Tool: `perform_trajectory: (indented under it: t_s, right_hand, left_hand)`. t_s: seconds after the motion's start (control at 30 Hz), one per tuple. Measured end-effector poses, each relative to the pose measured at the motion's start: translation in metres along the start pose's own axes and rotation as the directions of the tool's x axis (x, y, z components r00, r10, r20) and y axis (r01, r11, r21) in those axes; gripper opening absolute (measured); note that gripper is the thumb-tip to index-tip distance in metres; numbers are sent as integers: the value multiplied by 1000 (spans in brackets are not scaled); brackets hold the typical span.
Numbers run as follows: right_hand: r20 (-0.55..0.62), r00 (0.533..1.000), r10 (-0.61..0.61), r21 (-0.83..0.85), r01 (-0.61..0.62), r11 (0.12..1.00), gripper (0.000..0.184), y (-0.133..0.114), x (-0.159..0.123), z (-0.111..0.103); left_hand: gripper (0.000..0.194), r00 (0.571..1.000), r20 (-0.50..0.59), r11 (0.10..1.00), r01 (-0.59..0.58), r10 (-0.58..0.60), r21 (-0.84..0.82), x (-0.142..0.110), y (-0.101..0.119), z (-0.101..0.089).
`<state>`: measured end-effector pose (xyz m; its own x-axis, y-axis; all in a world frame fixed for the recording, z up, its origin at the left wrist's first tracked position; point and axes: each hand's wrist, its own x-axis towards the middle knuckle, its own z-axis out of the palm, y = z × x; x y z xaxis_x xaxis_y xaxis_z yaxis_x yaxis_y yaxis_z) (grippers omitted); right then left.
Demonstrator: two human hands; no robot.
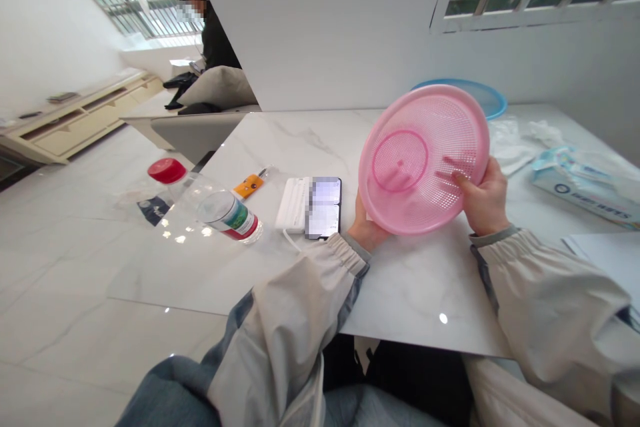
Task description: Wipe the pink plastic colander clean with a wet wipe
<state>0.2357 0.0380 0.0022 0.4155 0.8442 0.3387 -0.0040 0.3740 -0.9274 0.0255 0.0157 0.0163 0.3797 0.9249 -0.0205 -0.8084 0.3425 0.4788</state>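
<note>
One pink basket (385, 207) is held tilted above the worktop (415, 300) by two hands: its lower left edge by the left hand (369, 229), its right side by the right hand (486, 200). One blue basket (494, 101) is partly hidden behind; one phone (332, 208) is seen leftward.

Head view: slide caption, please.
Right hand grips a tilted pink basket over a marbled table, left hand beneath it, blue basket behind.

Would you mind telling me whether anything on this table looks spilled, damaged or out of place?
No spill or damage shows; only the crumpled white material looks untidy, lying loose between the blue basket and the wipes pack.
</note>
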Motion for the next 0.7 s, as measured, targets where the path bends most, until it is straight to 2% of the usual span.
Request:
perform_trajectory:
  t_s: [0.2,0.33,0.43,0.57,0.7]
  right_hand:
    - [7,988,157,147,-156,977,45,5,5,-5]
    - [42,976,214,195,-218,956,44,15,13,-14]
    - [62,977,203,154,-210,965,45,21,16,-19]
    - [84,985,154,70,-160,985,41,18,11,-16]
    - [63,992,110,40,-113,993,46,8,4,-7]
  left_hand:
    - [66,997,31,997,74,-73,-16,-4,2,-7]
    - [68,996,0,996,88,-88,-12,-3,1,-10]
    - [67,998,14,998,62,-62,-20,1,0,-9]
    - [44,997,-68,999,36,-39,-36,3,1,-4]
    - [38,987,-122,995,103,-102,-2,-4,5,7]
